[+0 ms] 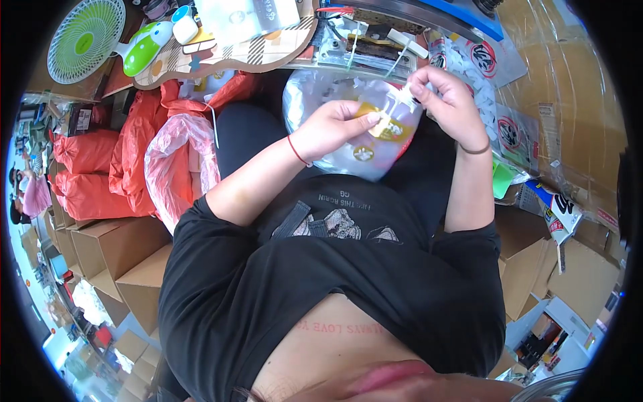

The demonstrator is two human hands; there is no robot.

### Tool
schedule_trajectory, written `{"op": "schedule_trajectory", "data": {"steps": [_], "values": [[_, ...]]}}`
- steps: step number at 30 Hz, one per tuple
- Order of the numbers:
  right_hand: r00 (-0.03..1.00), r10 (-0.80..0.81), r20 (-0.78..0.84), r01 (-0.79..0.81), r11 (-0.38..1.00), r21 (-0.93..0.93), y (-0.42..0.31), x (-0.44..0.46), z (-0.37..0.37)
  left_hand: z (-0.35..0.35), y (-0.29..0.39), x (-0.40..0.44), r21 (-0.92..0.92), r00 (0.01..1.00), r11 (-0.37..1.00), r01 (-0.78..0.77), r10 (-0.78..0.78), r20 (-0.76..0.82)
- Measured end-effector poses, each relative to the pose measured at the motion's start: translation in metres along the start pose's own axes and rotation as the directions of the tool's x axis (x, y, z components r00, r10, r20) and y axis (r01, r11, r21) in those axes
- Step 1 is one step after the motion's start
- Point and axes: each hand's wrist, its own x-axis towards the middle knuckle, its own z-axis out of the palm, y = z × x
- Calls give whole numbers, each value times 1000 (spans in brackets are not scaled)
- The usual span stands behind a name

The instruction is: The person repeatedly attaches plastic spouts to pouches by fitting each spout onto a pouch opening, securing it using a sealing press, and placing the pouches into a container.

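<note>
My left hand (335, 127), with a red string at its wrist, has its thumb pressed on a small pale piece with gold-coloured printed film (390, 128). Its fingers are partly hidden. Just to the right, my right hand (447, 100), a brown band at its wrist, pinches a small white piece (406, 98) between thumb and fingers. Both hands are above a large clear plastic bag (335, 161) on my lap, which holds whitish pieces that are hard to make out.
Ahead is a metal fixture (365, 50) on the bench, beside a patterned board (161, 70) with a green fan (144, 50). Red bags (87, 191) and cardboard boxes (120, 244) stand at left. More boxes (529, 268) and printed plastic bags (516, 134) are at right.
</note>
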Motion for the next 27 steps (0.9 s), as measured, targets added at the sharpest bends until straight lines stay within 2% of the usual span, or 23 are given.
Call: {"op": "schedule_trajectory", "data": {"steps": [1,2,4,5,7,8,9,10,11,12,17,19,21,25,26,27], "values": [[998,-5,56,10,996,-88,3,-2,-6,5,0,-1,-77,999,996,41,-38,34],[998,-4,60,10,996,-90,0,-2,-6,10,3,-1,-81,999,996,38,-35,33],[1000,21,-21,-23,995,-95,-7,-6,-5,17,9,-2,-188,986,969,160,-150,70],[1000,19,-22,-21,995,-97,-8,-10,-8,15,6,0,-187,987,970,158,-147,71],[948,-75,-310,-41,935,-351,-7,-23,-20,3,-4,8,-243,988,957,156,-147,56],[917,-120,-380,-22,937,-349,-5,-32,-25,-7,-6,14,-257,995,961,99,-91,44],[918,-120,-379,-21,937,-348,-5,-43,-29,-18,-5,23,-271,999,962,43,-35,32],[942,-45,-332,-47,963,-264,-6,-55,-32,-24,1,32,-241,993,969,54,-77,-90],[960,27,-277,-79,980,-180,-7,-65,-31,-31,9,41,-229,993,973,38,-63,-101],[977,50,-208,-92,976,-196,-9,-72,-24,-36,19,50,-216,993,976,23,-48,-111],[994,62,90,-41,974,-223,6,-102,21,-51,47,76,-121,982,984,127,-142,-127],[977,94,192,-53,976,-209,15,-116,34,-62,34,81,-140,985,983,121,-137,-108],[971,79,228,-50,990,-130,29,-135,43,-67,20,80,-111,992,991,73,-84,-97],[947,278,163,-242,947,-211,68,-211,31,-67,16,56,-70,993,994,84,-89,-79],[837,512,191,-466,851,-241,70,-230,17,-60,19,47,-69,990,995,71,-79,-118],[794,589,148,-508,778,-368,79,-251,4,-54,24,43,-93,985,991,94,-106,-135]]}}
